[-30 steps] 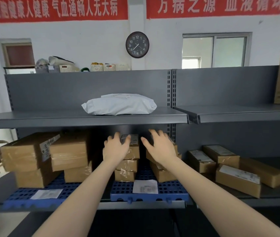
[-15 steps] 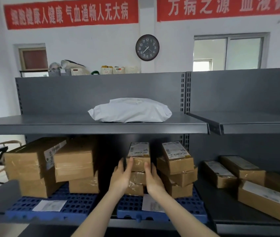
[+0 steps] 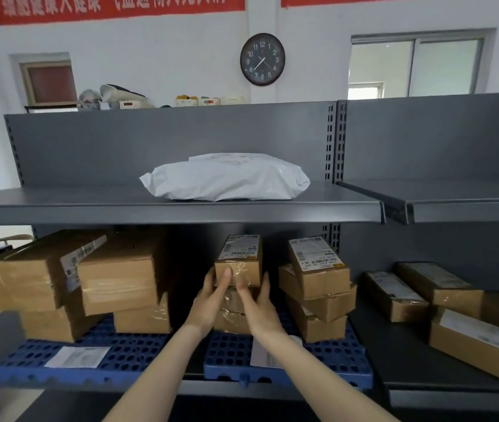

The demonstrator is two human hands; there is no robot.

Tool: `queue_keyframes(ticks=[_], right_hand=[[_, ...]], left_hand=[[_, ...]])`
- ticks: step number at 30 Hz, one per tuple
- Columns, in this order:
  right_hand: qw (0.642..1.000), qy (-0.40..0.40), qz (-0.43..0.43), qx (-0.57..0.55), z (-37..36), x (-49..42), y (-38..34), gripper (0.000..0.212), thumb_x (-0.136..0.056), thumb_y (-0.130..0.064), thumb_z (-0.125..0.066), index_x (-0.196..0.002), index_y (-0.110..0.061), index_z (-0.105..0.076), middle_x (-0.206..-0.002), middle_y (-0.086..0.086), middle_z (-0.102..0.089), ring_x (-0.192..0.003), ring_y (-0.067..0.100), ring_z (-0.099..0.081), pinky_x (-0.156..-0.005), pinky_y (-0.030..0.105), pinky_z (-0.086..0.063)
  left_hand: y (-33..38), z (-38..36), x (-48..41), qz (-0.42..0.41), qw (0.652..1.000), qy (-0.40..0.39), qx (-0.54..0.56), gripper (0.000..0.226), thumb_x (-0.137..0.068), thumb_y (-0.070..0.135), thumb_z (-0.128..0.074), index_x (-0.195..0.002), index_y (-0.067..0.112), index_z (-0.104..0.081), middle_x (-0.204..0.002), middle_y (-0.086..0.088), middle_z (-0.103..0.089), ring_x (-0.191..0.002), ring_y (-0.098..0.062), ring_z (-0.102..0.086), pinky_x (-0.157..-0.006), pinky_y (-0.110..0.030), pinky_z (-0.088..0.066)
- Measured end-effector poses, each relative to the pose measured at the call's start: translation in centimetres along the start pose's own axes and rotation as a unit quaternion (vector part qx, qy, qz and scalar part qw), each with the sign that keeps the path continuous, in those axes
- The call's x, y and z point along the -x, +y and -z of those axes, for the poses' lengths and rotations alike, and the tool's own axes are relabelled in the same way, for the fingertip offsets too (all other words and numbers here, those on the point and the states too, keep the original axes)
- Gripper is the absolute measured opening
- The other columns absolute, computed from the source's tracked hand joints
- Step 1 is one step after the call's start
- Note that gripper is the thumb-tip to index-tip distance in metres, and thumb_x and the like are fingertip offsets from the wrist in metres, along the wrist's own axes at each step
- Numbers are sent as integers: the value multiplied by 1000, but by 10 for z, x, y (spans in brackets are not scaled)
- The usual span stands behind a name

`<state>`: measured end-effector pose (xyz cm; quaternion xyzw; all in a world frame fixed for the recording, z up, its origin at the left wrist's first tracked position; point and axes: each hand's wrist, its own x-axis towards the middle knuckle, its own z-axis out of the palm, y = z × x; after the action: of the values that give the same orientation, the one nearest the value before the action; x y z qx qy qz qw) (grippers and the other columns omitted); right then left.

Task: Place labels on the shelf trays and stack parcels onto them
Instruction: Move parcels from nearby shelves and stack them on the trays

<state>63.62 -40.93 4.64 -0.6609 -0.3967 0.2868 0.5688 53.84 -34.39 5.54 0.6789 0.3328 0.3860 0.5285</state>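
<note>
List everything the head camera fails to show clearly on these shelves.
All in the head view:
- White paper label on the right blue plastic tray: the right forearm covers most of it.
- Lower brown cardboard parcels of the middle stack: the left hand and right hand hide much of their fronts.
- Red wall banner: cut by the top edge and blurred.
- Shipping label on the top parcel: print too small.
</note>
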Motion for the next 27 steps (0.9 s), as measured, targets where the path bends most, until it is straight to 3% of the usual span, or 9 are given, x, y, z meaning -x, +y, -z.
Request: queue_keyframes(ticks=[2,5,11,15,19,22,27], right_hand=[[1000,-16,16,-4,1,0,1,84,-87,-63,-45,-147,-41,9,-152,0,-35,-133,24,-42,-106,40,-35],[999,-32,33,11,4,-2,1,85,-88,-59,-49,-148,-41,9,-150,-2,-36,-132,21,-42,-107,39,-36],[993,-69,63,66,15,-4,6,81,-93,-41,-49,-147,-42,11,-146,-4,-42,-128,16,-45,-101,30,-36],[987,-91,90,97,20,-3,5,88,-90,-40,-54,-145,-45,14,-146,-6,-41,-129,14,-45,-108,39,-38],[984,-84,100,118,24,-5,3,89,-90,-35,-56,-146,-40,13,-141,-5,-47,-123,12,-51,-102,33,-42],[979,-82,125,140,28,-4,3,89,-91,-30,-58,-147,-38,10,-139,-7,-49,-121,9,-52,-100,27,-43],[967,-49,159,191,28,1,9,89,-91,-24,-58,-149,-33,9,-136,-2,-51,-116,9,-56,-98,30,-47]], left_hand=[[-2,-3,1,1,1000,-8,9,72,-81,67,-45,-145,41,-24,-136,4,-51,-117,-13,-51,-98,-31,-39],[-4,-8,4,-6,1000,-15,-4,66,-82,67,-46,-141,42,-28,-133,4,-55,-119,-16,-53,-107,-41,-38],[-2,-10,6,-14,999,0,-41,70,-86,65,-41,-147,37,-21,-135,2,-54,-122,-19,-51,-108,-44,-37],[-1,-7,5,-26,997,-4,-68,70,-84,66,-41,-146,39,-20,-135,3,-54,-121,-18,-53,-108,-44,-38],[-4,-4,3,-34,995,-22,-91,78,-79,73,-44,-146,42,-17,-135,4,-54,-121,-17,-53,-108,-44,-38],[-5,2,-2,-26,995,-32,-89,78,-74,74,-47,-142,50,-17,-131,9,-55,-120,-14,-53,-107,-42,-39],[-3,3,-4,-33,994,-43,-94,77,-69,79,-50,-135,59,-15,-121,20,-57,-111,-6,-55,-90,-29,-43]])
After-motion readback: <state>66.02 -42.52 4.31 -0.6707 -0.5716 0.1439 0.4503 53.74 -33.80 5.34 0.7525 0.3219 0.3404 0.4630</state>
